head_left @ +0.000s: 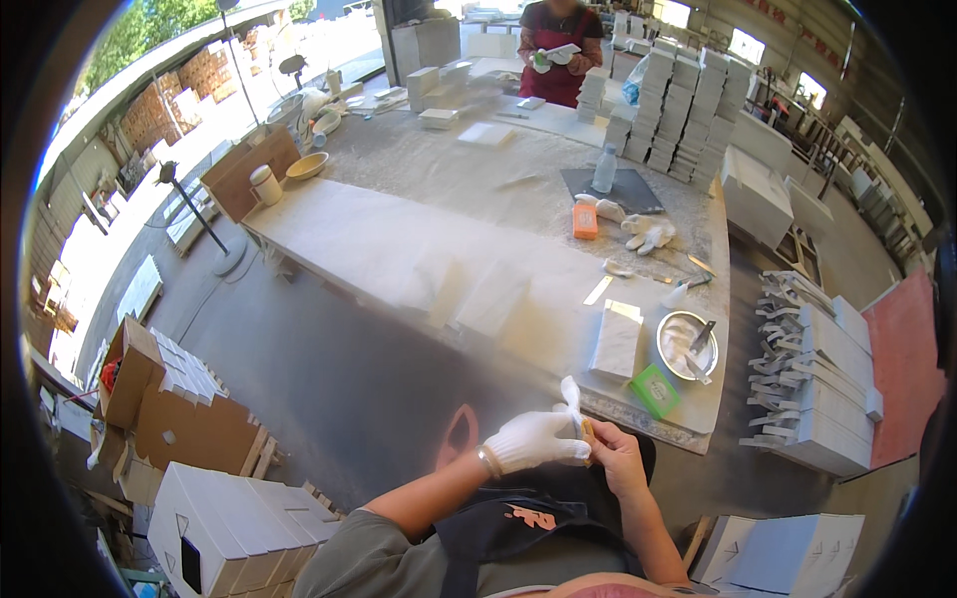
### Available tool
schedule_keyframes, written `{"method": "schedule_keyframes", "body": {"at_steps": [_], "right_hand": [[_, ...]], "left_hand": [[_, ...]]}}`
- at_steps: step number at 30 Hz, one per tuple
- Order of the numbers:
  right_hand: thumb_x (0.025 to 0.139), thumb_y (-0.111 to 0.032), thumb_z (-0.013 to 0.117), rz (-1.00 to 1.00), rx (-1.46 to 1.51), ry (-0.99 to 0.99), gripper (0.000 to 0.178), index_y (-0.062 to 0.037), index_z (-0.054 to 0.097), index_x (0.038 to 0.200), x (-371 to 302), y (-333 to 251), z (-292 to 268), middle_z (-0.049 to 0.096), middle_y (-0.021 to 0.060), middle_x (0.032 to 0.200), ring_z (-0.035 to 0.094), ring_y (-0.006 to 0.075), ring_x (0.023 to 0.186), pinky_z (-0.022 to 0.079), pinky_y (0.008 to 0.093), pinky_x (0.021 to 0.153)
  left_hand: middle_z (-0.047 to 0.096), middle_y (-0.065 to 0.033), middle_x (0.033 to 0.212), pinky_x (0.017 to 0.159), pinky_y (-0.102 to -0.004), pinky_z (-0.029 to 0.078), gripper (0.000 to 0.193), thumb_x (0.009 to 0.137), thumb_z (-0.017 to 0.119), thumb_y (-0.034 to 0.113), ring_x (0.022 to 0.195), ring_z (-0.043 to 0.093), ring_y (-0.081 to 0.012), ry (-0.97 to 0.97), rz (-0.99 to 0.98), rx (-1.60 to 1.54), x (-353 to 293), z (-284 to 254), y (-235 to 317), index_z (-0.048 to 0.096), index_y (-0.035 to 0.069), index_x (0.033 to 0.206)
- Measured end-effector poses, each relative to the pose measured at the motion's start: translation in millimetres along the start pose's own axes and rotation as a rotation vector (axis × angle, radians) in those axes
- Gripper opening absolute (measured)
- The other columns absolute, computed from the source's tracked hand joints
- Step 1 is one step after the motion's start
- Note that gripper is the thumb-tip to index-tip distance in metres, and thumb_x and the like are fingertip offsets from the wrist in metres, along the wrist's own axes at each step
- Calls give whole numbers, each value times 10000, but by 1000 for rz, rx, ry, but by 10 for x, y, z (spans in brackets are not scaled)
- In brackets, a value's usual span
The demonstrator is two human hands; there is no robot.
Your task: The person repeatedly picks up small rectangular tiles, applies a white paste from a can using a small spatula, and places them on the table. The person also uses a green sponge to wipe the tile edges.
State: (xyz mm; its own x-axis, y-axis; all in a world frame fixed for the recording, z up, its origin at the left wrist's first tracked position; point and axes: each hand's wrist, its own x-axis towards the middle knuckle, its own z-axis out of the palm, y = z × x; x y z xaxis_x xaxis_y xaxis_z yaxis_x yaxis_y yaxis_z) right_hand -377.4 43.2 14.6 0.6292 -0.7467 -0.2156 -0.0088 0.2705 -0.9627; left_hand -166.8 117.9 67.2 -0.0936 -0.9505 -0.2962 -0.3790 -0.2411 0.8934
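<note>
My left hand (528,442) wears a white knit glove and is closed in front of my body, just off the table's near edge. A limp white piece (570,394), apparently a second glove, sticks up from its fingers. My bare right hand (616,458) is closed against the left fingertips, pinching a yellowish-brown edge that looks like the glove's cuff. Fingers hide much of it. On the table corner beyond are a green box (654,391), a stack of pale tiles (617,339) and a bowl of white paste (668,335) with putty knives (703,337) in it.
On the dusty table (399,234) lie loose white gloves (648,234), an orange box (585,221) and a plastic bottle (605,169). A co-worker (560,60) stands across it near tall tile stacks (678,105). Strapped slabs (812,369) stand right; cartons (224,518) lower left.
</note>
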Motion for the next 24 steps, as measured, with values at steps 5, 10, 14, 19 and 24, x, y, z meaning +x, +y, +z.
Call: {"method": "schedule_keyframes", "body": {"at_steps": [5, 10, 14, 19, 24], "right_hand": [[999, -132, 746, 101, 184, 9, 306, -39, 745, 1291, 9, 60, -22, 692, -7, 1135, 657, 110, 960, 544, 281, 843], [1024, -177, 721, 78, 97, -23, 333, -36, 730, 1325, 5, 67, -13, 688, 11, 1157, 663, 111, 966, 536, 268, 820], [1020, -171, 712, 20, -24, -62, 359, -34, 713, 1352, -5, 51, -25, 693, 44, 1172, 674, 139, 999, 542, 287, 858], [988, -161, 728, 48, -128, -49, 422, -86, 684, 1401, -21, 26, -40, 732, 82, 1270, 689, 151, 1097, 547, 306, 966], [1004, -169, 720, -115, -235, -55, 263, -127, 684, 1261, -29, -41, 50, 764, 31, 1079, 696, 110, 979, 561, 300, 894]], "left_hand": [[762, -97, 1007, 802, -328, 544, 611, 916, 774, 519, 863, 694, -175, -68, -47, -212, -10, -8, -20, 703, 24, 1266], [760, -90, 987, 765, -303, 543, 592, 908, 789, 517, 838, 687, -143, -36, -3, -167, 11, -6, 12, 708, 12, 1206], [747, -54, 971, 778, -301, 550, 542, 914, 785, 528, 851, 683, -133, -37, 0, -59, -2, -11, 86, 734, 46, 1157], [762, -21, 913, 649, -272, 542, 427, 945, 709, 454, 731, 669, -103, -191, -230, -178, 7, -40, 113, 742, 66, 1120], [773, -43, 917, 584, -207, 484, 386, 973, 683, 415, 687, 650, -81, -212, -256, -241, 10, -70, 127, 740, 44, 1061]]}}
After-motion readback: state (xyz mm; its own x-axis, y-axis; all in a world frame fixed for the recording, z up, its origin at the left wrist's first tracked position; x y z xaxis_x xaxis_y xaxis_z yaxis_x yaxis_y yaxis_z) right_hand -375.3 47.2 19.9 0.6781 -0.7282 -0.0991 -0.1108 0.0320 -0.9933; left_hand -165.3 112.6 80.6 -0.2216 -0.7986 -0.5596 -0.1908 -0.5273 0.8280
